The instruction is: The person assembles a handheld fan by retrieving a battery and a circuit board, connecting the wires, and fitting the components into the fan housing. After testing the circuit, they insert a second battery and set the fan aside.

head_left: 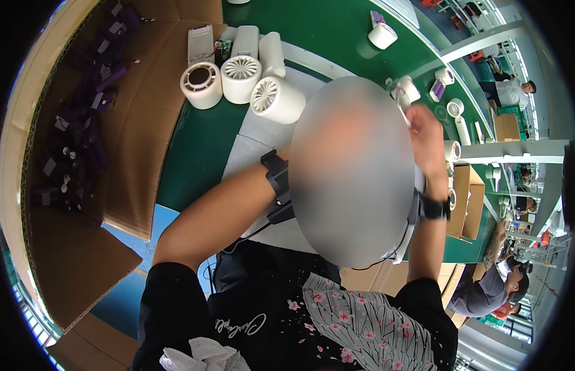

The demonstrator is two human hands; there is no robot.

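A large grey blur covers the middle of the view and hides most of what lies between my hands. My left hand [346,133] shows only as a smeared shape inside it; its fingers cannot be read. At the blur's right edge my right hand [428,139] has its fingers curled together at a small whitish bit I cannot make out. Just beyond that hand is a white plastic housing [408,89]. Left of the blur, a white housing with a round vented end [280,101] lies tilted, beside another vented housing [241,80] and an open-ended one [201,86].
At the left stands a deep cardboard box [139,117] with several purple-wrapped parts [96,102]. The green table [312,25] carries more white housings [382,36] at the back and right. A small cardboard box [464,201] sits at right. Other people [491,290] work farther right.
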